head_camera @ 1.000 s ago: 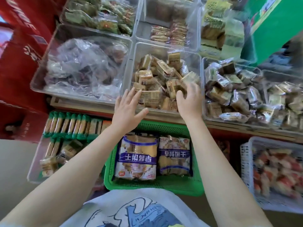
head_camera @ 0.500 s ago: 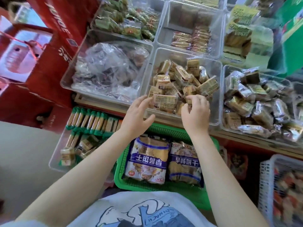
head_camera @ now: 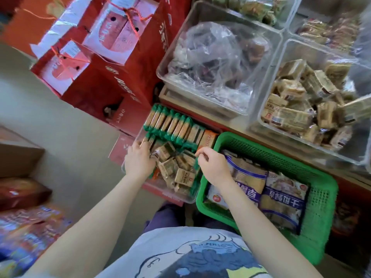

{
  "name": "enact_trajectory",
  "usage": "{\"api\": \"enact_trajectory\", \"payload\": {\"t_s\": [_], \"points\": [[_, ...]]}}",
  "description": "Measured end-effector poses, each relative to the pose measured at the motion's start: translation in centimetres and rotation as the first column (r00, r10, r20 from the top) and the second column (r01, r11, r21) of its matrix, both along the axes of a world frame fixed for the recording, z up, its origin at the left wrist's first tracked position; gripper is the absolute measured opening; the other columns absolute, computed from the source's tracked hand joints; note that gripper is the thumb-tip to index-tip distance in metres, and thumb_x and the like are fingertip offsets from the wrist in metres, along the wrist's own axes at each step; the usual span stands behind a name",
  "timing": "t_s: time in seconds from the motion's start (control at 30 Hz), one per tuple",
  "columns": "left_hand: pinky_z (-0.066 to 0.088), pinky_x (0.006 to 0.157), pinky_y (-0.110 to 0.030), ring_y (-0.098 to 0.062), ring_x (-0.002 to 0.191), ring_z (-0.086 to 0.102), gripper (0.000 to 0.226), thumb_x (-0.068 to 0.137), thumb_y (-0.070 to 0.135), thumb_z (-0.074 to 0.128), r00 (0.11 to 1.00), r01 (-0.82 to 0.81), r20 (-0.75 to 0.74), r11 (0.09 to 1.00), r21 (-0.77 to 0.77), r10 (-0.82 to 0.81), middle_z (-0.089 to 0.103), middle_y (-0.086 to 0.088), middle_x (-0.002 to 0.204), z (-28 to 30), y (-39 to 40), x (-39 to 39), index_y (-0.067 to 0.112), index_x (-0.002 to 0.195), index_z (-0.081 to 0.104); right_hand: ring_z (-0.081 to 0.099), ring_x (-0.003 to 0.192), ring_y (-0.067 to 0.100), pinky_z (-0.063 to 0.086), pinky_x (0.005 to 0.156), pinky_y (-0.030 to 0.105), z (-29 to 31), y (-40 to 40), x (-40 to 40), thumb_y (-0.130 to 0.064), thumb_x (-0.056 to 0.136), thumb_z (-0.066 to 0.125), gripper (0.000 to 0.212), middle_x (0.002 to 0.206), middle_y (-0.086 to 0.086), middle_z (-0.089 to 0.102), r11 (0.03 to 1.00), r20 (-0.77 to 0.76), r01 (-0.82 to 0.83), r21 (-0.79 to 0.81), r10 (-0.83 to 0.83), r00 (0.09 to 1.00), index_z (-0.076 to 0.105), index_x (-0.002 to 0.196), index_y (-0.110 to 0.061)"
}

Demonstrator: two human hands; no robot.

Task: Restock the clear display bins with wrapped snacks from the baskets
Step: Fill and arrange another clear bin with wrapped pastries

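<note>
Grip unclear: left hand (head_camera: 140, 159) fingers buried among wrapped snacks (head_camera: 176, 169); right hand (head_camera: 212, 167) curled, contents hidden.

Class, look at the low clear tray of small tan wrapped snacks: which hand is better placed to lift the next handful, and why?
Probably the left hand: its fingers already reach among the small tan snacks in the low clear tray. The right hand hangs curled above that tray's right edge, apparently holding nothing.

A low clear plastic tray (head_camera: 186, 199) on the floor held a loose heap of small tan wrapped snacks (head_camera: 176, 167) behind a row of green-edged packets (head_camera: 172, 125). Above and to the right, a clear display bin (head_camera: 261, 117) held a similar tan pile (head_camera: 305, 101). A green perforated plastic basket (head_camera: 317, 197) carried two purple-labelled snack bags (head_camera: 281, 199).
</note>
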State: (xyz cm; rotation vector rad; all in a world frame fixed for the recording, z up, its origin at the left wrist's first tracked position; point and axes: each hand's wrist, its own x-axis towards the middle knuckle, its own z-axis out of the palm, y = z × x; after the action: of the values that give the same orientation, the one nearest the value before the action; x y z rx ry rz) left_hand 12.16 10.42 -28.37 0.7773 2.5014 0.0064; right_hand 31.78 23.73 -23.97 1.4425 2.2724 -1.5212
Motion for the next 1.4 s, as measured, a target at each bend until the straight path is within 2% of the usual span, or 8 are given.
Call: {"api": "enact_trajectory", "payload": {"t_s": [0.3,0.47,0.73,0.9,1.07,1.13,1.23,1.4], "points": [[0.052,0.073,-0.039,-0.028,0.115,0.048,0.050,0.081,0.010,0.061,0.964,0.263,0.080,0.950,-0.168,-0.252,0.047,-0.006,0.126,-3.1,-3.6,-4.1,0.023,0.129,0.053,0.045,0.050,0.013,0.036,0.053,0.029,-0.7,-3.3,-6.0,-0.017,0.102,0.044,0.023,0.074,0.004,0.064,0.999,0.043,-0.029,-0.024,0.030,0.999,0.066,0.097,-0.022],[0.051,0.077,-0.037,-0.025,0.107,0.044,0.038,0.076,0.036,0.077,0.952,0.306,0.062,0.937,-0.168,-0.300,0.046,-0.004,0.110,-2.5,-3.1,-5.1,0.026,0.112,0.067,0.050,0.055,0.015,0.038,0.054,0.029,-0.8,-3.8,-7.1,-0.017,0.101,0.045,0.022,0.076,0.006,0.065,0.999,0.069,-0.021,-0.027,0.023,0.997,0.066,0.096,-0.023],[0.041,0.062,-0.019,-0.004,0.079,0.057,0.035,0.086,0.056,0.066,0.821,-0.248,0.569,0.924,0.291,0.041,0.062,0.016,0.088,4.5,0.6,-3.6,0.025,0.100,0.067,0.063,0.108,0.014,0.050,0.095,0.036,0.1,-2.5,-7.2,-0.045,0.103,0.044,0.029,0.113,-0.009,0.064,0.923,-0.034,0.295,-0.248,-0.312,0.949,0.060,0.119,-0.027],[0.046,0.061,-0.018,-0.002,0.076,0.063,0.029,0.096,0.051,0.055,0.761,-0.298,0.647,0.858,0.419,-0.052,0.070,0.014,0.084,8.7,6.7,0.3,0.028,0.098,0.073,0.073,0.092,0.032,0.061,0.074,0.039,3.6,0.3,-4.5,-0.037,0.099,0.058,0.032,0.109,0.015,0.073,0.766,-0.149,0.248,-0.593,-0.408,0.901,0.062,0.119,-0.012],[0.041,0.074,-0.028,-0.012,0.082,0.060,0.036,0.102,0.041,0.049,0.837,-0.252,0.537,0.798,0.548,-0.104,0.068,0.007,0.085,9.7,13.2,6.3,0.019,0.094,0.076,0.072,0.080,0.033,0.059,0.063,0.040,6.9,4.4,1.0,-0.030,0.093,0.067,0.022,0.098,0.017,0.074,0.802,-0.195,0.465,-0.374,-0.558,0.806,0.068,0.106,-0.012],[0.036,0.084,-0.023,-0.017,0.102,0.058,0.026,0.100,0.030,0.053,0.921,-0.066,0.321,0.726,0.685,-0.219,0.064,0.008,0.101,9.8,15.7,8.6,0.016,0.108,0.074,0.072,0.089,0.028,0.059,0.077,0.046,8.5,7.0,4.4,-0.039,0.089,0.067,0.025,0.100,0.008,0.074,0.767,-0.245,0.588,-0.258,-0.641,0.728,0.069,0.108,-0.022],[0.024,0.116,-0.033,-0.023,0.140,0.037,0.042,0.099,0.030,0.056,0.876,0.273,0.107,0.667,0.694,-0.470,0.048,-0.002,0.145,9.9,19.0,11.4,0.017,0.139,0.055,0.063,0.093,0.000,0.054,0.084,0.025,10.5,11.5,9.5,-0.034,0.099,0.055,0.032,0.114,0.000,0.066,0.671,-0.306,0.742,0.010,-0.704,0.641,0.056,0.128,-0.023],[-0.010,0.123,-0.041,-0.014,0.153,-0.004,0.072,0.100,0.055,0.037,0.756,0.636,-0.088,0.696,0.333,-0.648,-0.003,0.002,0.166,7.5,20.5,13.7,0.024,0.159,0.010,0.038,0.134,0.034,0.034,0.113,0.052,8.8,17.3,14.3,-0.036,0.100,0.045,0.057,0.149,0.016,0.035,0.746,0.071,0.434,0.504,-0.537,0.841,0.032,0.152,-0.017]]}}
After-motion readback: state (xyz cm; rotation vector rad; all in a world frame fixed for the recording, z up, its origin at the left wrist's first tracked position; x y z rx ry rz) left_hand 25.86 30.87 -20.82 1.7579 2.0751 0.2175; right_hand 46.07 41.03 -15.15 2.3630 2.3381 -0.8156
